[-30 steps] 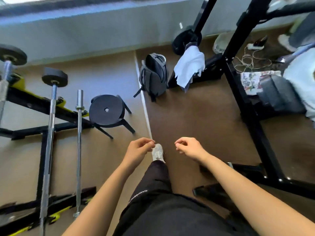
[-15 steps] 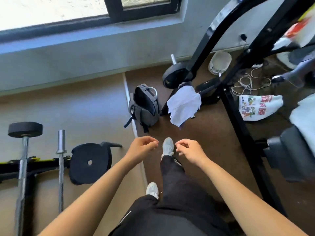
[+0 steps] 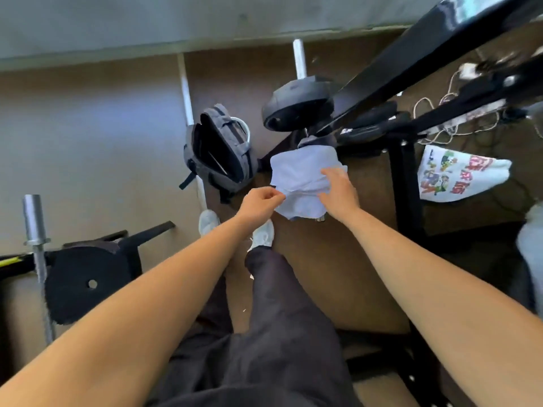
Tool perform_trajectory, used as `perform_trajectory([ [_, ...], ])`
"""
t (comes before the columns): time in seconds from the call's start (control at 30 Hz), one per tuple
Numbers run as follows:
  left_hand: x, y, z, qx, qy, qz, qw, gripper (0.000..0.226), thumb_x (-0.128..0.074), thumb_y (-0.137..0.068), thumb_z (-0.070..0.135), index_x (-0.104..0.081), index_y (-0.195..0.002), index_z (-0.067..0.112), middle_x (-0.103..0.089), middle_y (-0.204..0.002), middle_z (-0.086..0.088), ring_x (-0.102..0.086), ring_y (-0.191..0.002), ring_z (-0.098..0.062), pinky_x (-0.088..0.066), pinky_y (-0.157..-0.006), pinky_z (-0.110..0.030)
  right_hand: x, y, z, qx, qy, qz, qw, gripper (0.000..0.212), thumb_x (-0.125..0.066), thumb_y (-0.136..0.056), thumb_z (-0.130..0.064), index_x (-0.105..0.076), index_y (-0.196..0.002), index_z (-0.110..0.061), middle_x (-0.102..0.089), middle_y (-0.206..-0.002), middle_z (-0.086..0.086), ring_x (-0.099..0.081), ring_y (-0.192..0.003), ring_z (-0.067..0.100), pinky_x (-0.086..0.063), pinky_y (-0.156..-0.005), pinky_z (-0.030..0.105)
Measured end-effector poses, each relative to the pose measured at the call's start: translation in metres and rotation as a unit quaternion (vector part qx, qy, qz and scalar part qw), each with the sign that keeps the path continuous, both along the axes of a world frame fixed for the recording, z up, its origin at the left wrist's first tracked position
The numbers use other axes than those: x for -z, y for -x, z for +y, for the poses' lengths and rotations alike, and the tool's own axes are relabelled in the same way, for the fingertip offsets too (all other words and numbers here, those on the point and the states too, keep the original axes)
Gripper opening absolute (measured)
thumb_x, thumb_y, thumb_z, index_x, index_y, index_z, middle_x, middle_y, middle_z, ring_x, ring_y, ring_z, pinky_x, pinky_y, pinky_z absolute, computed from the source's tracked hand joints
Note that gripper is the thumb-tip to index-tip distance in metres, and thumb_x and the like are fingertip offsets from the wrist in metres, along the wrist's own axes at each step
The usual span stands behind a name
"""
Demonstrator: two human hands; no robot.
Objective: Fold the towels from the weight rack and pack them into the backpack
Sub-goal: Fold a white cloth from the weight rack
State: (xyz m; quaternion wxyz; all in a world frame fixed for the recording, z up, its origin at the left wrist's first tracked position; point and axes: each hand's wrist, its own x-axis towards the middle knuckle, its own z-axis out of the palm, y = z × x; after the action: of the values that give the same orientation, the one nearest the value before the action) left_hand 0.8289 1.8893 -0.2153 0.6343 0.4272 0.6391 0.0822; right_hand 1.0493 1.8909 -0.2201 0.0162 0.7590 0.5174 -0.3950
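The pale towel [image 3: 302,177] hangs from the black weight rack [image 3: 404,177] just under a weight plate [image 3: 296,104], above a brown floor mat [image 3: 338,274]; the grey backpack [image 3: 219,151] stands open on the floor just beside it, on the left, by the white strip [image 3: 185,89] where the mat meets the beige floor [image 3: 102,157]. The grip of the left hand [image 3: 262,202] is clamped on the left edge of the towel in a pinch, while the right hand [image 3: 339,192] lies on the towel with its grip apart and the fingers straight. A grey wall [image 3: 147,19] closes the far side of the room, a printed cloth [image 3: 458,174] lies on the mat to the right of the rack post, and a barbell [image 3: 35,218] rests on a stand at the left
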Motion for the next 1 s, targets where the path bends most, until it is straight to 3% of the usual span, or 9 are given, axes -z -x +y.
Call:
perform_trajectory([
  [0.13,0.027,-0.029,0.023,0.022,0.031,-0.015,0.999,0.02,-0.064,-0.097,0.025,-0.073,-0.111,0.014,-0.072,-0.112,-0.003,-0.066,-0.105,-0.021,-0.052,-0.079,-0.025,0.022,-0.006,0.016,-0.099,0.031,-0.063,0.993,0.048,-0.053,-0.098,-0.006,-0.045,-0.144,-0.02,-0.038,-0.149,0.003,-0.053,-0.117,0.033,-0.05,-0.093,0.043],
  [0.27,0.044,-0.053,0.032,0.068,0.025,-0.009,0.997,0.038,-0.063,-0.097,0.023,-0.061,-0.134,0.014,-0.059,-0.129,-0.003,-0.061,-0.108,-0.022,-0.05,-0.069,-0.024,0.023,-0.006,0.031,-0.125,0.001,-0.105,0.987,0.011,-0.051,-0.099,-0.011,-0.056,-0.109,-0.015,-0.052,-0.118,0.011,-0.054,-0.086,0.033,-0.048,-0.069,0.04],
  [0.33,0.047,-0.06,0.037,0.095,-0.003,-0.005,0.995,0.047,-0.065,-0.094,0.021,-0.058,-0.14,0.015,-0.054,-0.136,-0.003,-0.059,-0.114,-0.023,-0.056,-0.077,-0.031,0.016,-0.005,0.035,-0.119,-0.007,-0.116,0.986,0.004,-0.055,-0.099,-0.015,-0.058,-0.102,-0.015,-0.056,-0.11,0.009,-0.054,-0.083,0.03,-0.048,-0.067,0.037],
  [0.4,0.047,-0.064,0.038,0.13,-0.036,-0.002,0.991,0.045,-0.069,-0.091,0.02,-0.063,-0.135,0.019,-0.058,-0.138,-0.004,-0.057,-0.122,-0.022,-0.051,-0.097,-0.035,0.003,-0.004,0.033,-0.104,-0.025,-0.111,0.988,0.004,-0.059,-0.098,-0.019,-0.061,-0.101,-0.016,-0.058,-0.106,0.007,-0.058,-0.085,0.028,-0.051,-0.067,0.036],
  [0.47,0.04,-0.066,0.04,0.149,-0.057,-0.012,0.987,0.037,-0.073,-0.089,0.02,-0.07,-0.126,0.02,-0.068,-0.129,-0.001,-0.059,-0.119,-0.018,-0.048,-0.1,-0.034,-0.013,-0.003,0.026,-0.089,-0.043,-0.09,0.991,0.006,-0.06,-0.098,-0.02,-0.064,-0.101,-0.016,-0.06,-0.102,0.006,-0.058,-0.082,0.023,-0.044,-0.06,0.028],
  [0.57,0.026,-0.065,0.043,0.154,-0.102,0.0,0.983,0.007,-0.079,-0.084,0.031,-0.073,-0.088,0.031,-0.073,-0.097,0.005,-0.063,-0.096,-0.015,-0.052,-0.084,-0.038,-0.039,0.001,0.012,-0.071,-0.061,-0.062,0.994,0.008,-0.063,-0.098,-0.019,-0.067,-0.103,-0.015,-0.059,-0.099,0.003,-0.054,-0.078,0.018,-0.034,-0.055,0.02],
  [0.63,0.017,-0.06,0.046,0.186,-0.12,0.021,0.975,0.021,-0.078,-0.084,0.038,-0.06,-0.073,0.037,-0.067,-0.085,0.006,-0.059,-0.083,-0.015,-0.046,-0.071,-0.036,-0.055,0.003,0.003,-0.052,-0.085,-0.047,0.994,0.011,-0.063,-0.098,-0.017,-0.069,-0.107,-0.013,-0.061,-0.101,0.005,-0.056,-0.079,0.02,-0.037,-0.057,0.021],
  [0.8,-0.016,-0.032,0.045,0.182,-0.148,0.049,0.971,0.018,-0.072,-0.09,0.028,-0.057,-0.085,0.019,-0.069,-0.091,-0.004,-0.063,-0.084,-0.029,-0.05,-0.073,-0.044,-0.095,0.016,-0.005,0.008,-0.153,-0.038,0.988,0.022,-0.066,-0.096,-0.014,-0.073,-0.117,-0.011,-0.066,-0.104,0.011,-0.062,-0.09,0.027,-0.053,-0.068,0.036],
  [1.0,-0.082,0.018,0.057,0.164,-0.286,0.056,0.942,0.01,-0.068,-0.086,0.023,-0.059,-0.083,0.02,-0.061,-0.086,0.004,-0.057,-0.08,-0.021,-0.053,-0.068,-0.045,-0.139,0.042,0.006,-0.002,-0.218,-0.002,0.976,0.013,-0.069,-0.093,-0.018,-0.075,-0.088,-0.008,-0.065,-0.079,0.006,-0.052,-0.08,0.022,-0.044,-0.064,0.039],
])
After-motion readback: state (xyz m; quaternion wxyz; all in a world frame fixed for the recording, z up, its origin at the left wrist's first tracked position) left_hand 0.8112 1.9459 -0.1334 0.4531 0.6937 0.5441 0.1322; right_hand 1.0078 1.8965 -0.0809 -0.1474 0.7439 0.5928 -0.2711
